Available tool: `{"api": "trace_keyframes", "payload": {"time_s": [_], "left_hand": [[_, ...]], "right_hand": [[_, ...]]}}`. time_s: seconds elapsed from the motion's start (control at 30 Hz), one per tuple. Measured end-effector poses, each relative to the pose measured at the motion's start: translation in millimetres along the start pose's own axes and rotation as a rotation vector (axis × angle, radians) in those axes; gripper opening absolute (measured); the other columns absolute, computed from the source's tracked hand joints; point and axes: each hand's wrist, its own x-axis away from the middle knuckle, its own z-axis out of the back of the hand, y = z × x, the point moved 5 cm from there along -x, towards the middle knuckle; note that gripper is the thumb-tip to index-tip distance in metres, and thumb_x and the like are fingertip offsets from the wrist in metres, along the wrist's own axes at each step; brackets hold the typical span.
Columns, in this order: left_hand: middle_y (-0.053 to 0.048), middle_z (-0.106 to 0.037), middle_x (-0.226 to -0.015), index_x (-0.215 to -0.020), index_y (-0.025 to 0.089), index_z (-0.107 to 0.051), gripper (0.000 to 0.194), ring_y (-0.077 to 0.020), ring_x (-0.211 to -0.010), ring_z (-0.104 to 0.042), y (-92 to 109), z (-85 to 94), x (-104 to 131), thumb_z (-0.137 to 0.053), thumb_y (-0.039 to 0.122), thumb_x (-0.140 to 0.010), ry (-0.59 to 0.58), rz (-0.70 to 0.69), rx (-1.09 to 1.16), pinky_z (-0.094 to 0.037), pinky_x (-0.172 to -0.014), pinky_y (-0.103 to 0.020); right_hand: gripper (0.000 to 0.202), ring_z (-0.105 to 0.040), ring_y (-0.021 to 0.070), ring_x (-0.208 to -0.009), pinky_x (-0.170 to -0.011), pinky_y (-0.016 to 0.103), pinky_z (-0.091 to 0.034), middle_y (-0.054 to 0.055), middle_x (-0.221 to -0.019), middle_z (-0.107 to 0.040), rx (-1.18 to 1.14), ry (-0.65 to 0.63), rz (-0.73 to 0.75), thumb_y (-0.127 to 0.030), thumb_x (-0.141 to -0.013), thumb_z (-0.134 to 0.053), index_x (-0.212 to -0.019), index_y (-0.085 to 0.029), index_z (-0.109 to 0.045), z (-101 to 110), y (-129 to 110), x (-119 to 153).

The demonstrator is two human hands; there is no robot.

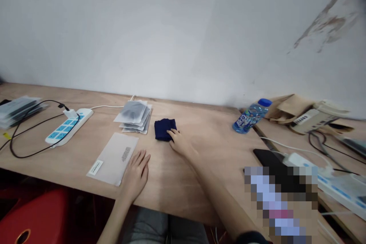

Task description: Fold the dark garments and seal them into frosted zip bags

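A small navy blue folded cloth (162, 129) lies on the wooden table in the middle of the head view. Fingers of my right hand (180, 143) rest over its right edge, stretched and slightly apart rather than wrapped round it. My left hand (137, 172) lies flat on the table, fingers stretched out and nothing in them. Just left of it is a frosted plastic bag (113, 158) with a white label and printed text, its right edge next to the hand. Behind that bag sits a stack of frosted bags (134, 116) with dark contents.
A white power strip (68, 127) with black cables and another pile of bags (18, 110) occupy the left. On the right are a blue-capped bottle (251, 116), a paper bag (294, 108), a dark phone-like slab (274, 167) and a second power strip (337, 190). A red stool (37, 217) stands below.
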Motion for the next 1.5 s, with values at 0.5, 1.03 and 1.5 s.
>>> {"api": "trace_keyframes", "payload": {"time_s": [0.5, 1.03, 1.5], "left_hand": [[-0.014, -0.064, -0.111, -0.112, 0.016, -0.061, 0.040, -0.0317, -0.107, -0.059, -49.5, 48.9, 37.6, -0.052, 0.047, -0.089, 0.310, 0.365, -0.178, -0.047, -0.092, -0.047], [-0.008, -0.069, -0.082, -0.104, 0.015, -0.058, 0.026, -0.0235, -0.069, -0.065, -40.7, 55.9, 49.2, -0.038, 0.029, -0.097, 0.201, 0.577, -0.202, -0.041, -0.060, -0.031], [-0.007, -0.069, -0.107, -0.103, 0.021, -0.060, 0.024, -0.0227, -0.103, -0.065, 31.9, 22.9, 32.5, -0.040, 0.014, -0.093, 0.109, 0.086, 0.158, -0.052, -0.088, -0.038]], "right_hand": [[0.066, -0.048, 0.0251, -0.132, -0.102, 0.044, -0.048, 0.009, -0.143, -0.051, -0.378, 0.097, -0.199, -0.020, -0.077, -0.050, -0.142, -0.027, -0.044, 32.1, -7.3, 223.7], [0.023, -0.067, 0.0316, -0.090, -0.077, 0.043, -0.052, 0.013, -0.092, -0.072, -0.655, 0.124, -0.680, -0.036, -0.073, -0.062, -0.088, -0.019, -0.064, 9.8, 3.1, 178.0], [0.041, -0.058, 0.0258, -0.119, -0.104, 0.047, -0.044, 0.007, -0.120, -0.065, -0.840, 0.187, -0.449, -0.029, -0.080, -0.057, -0.120, -0.024, -0.051, 42.4, 10.2, 202.3]]}}
